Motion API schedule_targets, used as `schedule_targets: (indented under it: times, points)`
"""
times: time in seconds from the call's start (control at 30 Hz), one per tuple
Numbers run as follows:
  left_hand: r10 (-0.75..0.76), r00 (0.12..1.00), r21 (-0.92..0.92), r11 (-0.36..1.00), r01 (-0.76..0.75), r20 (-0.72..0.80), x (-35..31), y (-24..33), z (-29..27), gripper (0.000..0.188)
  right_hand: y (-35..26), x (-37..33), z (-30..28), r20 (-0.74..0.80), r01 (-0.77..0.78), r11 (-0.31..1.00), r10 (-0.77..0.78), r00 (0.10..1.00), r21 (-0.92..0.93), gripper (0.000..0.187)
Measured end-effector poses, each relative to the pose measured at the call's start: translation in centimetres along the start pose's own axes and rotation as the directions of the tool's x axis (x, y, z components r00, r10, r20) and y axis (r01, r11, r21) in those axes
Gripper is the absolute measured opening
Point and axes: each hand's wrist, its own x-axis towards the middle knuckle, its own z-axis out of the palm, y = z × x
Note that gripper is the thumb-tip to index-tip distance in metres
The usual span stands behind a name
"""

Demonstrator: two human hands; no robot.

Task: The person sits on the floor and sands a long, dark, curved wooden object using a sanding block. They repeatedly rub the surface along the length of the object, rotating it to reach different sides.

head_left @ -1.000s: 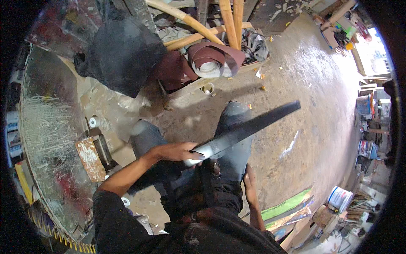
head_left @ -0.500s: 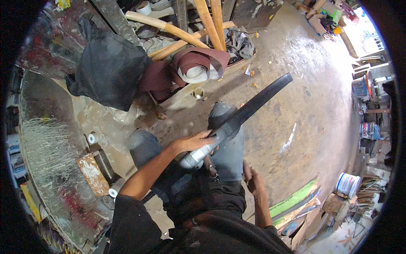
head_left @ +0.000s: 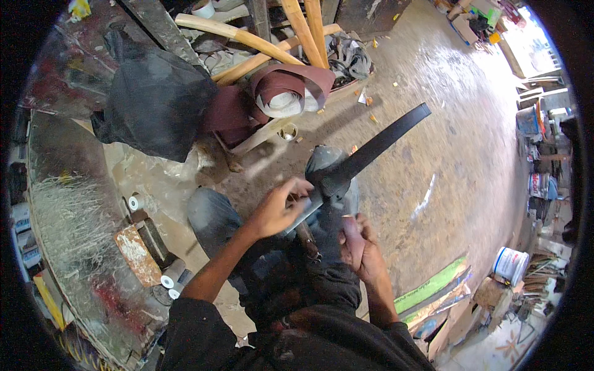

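Note:
A long, dark, slightly curved piece [head_left: 383,145] with a grey, shiny lower end lies slantwise across my thighs. Its exact kind is unclear. My left hand [head_left: 279,207] is over the grey end, fingers loosely bent and apart, slightly blurred; a gap shows between thumb and fingers. Close by on the right, my right hand [head_left: 370,250] is closed on a folded strip of sandpaper [head_left: 353,240], pinkish-brown, its top edge sticking up past the fingers. Part of the grey end is hidden under my left hand.
Dark red sandpaper rolls [head_left: 281,93] and a black bag [head_left: 158,99] stand ahead. Pale curved wooden pieces [head_left: 235,34] lean behind them. At left are white rolls [head_left: 137,202] and a paint-spattered block [head_left: 137,260]; at right, a white bucket [head_left: 511,266] and green-edged sheets [head_left: 430,290].
My right hand has come up from beside my thigh toward the dark piece, with the folded sandpaper now showing in it. My left hand's fingers have lifted and loosened; the dark piece has turned slightly.

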Motion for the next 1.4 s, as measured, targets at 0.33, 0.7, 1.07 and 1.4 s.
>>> schedule_targets:
  times: [0.33,0.7,1.07,1.4]
  points:
    - [0.091,0.988,-0.207,0.971,-0.116,-0.126,-4.0,2.4,3.5,0.023,0.4,-1.4,3.6,0.151,-0.29,0.908,0.254,0.955,0.302,0.058]
    - [-0.147,0.971,-0.431,0.901,0.054,-0.186,-5.7,2.3,4.2,0.022,-0.5,-2.8,0.3,0.289,0.04,0.967,0.036,0.957,-0.251,0.118]
    - [0.126,0.909,0.094,0.991,-0.096,-0.397,-10.0,1.1,3.8,0.047,-2.7,-3.9,1.6,0.071,-0.212,0.969,0.223,0.972,-0.128,0.059]
    - [-0.417,0.714,-0.025,0.855,0.519,0.563,-8.1,-7.3,-3.6,0.067,-7.3,-2.8,-3.5,0.314,0.341,0.146,-0.181,0.932,-0.929,0.068]
